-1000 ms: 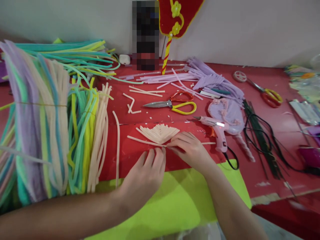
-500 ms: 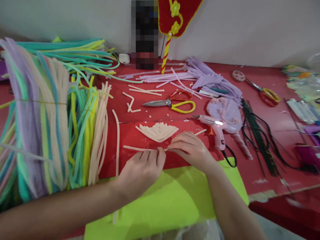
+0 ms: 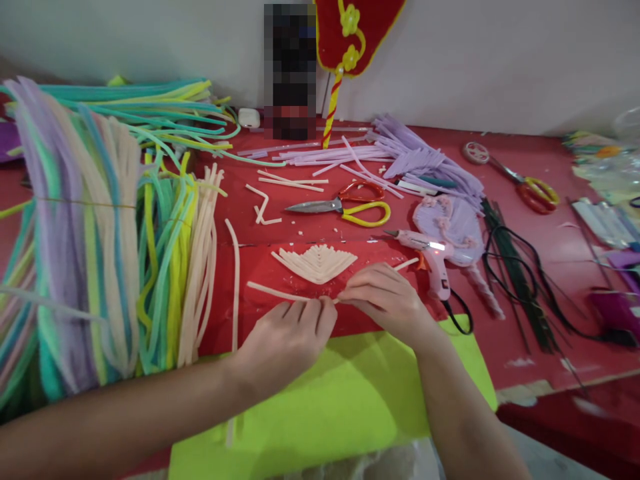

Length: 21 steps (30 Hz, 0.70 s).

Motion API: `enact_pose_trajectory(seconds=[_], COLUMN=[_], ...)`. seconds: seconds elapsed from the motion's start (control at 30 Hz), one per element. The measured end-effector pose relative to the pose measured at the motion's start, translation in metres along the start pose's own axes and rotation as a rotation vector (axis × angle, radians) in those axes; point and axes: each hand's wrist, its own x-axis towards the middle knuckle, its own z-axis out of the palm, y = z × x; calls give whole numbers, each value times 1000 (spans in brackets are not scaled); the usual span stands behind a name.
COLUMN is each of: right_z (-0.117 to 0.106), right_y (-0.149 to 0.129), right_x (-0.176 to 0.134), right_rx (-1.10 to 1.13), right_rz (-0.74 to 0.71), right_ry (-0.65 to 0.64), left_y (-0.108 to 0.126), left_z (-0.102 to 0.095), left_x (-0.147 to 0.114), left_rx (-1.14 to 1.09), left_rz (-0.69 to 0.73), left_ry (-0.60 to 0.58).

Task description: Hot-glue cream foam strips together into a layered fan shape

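Observation:
A cream pipe cleaner (image 3: 276,291) runs sideways through both my hands, its left end sticking out past my left hand and its other end out beyond my right. My left hand (image 3: 287,340) is closed on it, thumb and fingers pinched near its middle. Close beside, my right hand (image 3: 383,297) pinches the same pipe cleaner; the fingers hide the stretch between. Just above my hands lies a fan-shaped piece of cream pipe cleaners (image 3: 317,263), folded into nested V shapes. Behind it rest scissors (image 3: 320,205) with one red and one yellow handle.
A pink glue gun (image 3: 425,247) lies right, its lit switch showing, near a lilac fan-shaped piece (image 3: 447,223). Bundled coloured pipe cleaners (image 3: 85,267) fill the left. Lilac pipe cleaners (image 3: 415,157) lie behind. A lime-green sheet (image 3: 310,407) covers the near edge; more scissors (image 3: 535,190) lie far right.
Both hands have shifted slightly to the right with the pipe cleaner, whose left end now sits a little higher. The things on the table lie as before.

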Motion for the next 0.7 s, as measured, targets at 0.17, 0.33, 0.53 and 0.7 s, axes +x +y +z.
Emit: enact_pose_trajectory(seconds=[0.17,0.33,0.53,0.7], right_z=[-5,-8,-9,-8], right_y=[0,-1,-2,0], right_x=[-2,-1,-1,-3], right_rx=[-13,-10,-12,3], right_rz=[-4,-15,-30,-43], right_ry=[-71,-119,-121,-130], left_y=[0,-1,-4,-5], left_z=[1,1,2,3], left_x=[1,0,1,1], left_rx=[-63,-133,-182,-222], left_rz=[95,151,194,215], left_ry=[-11,-23,-2,-8])
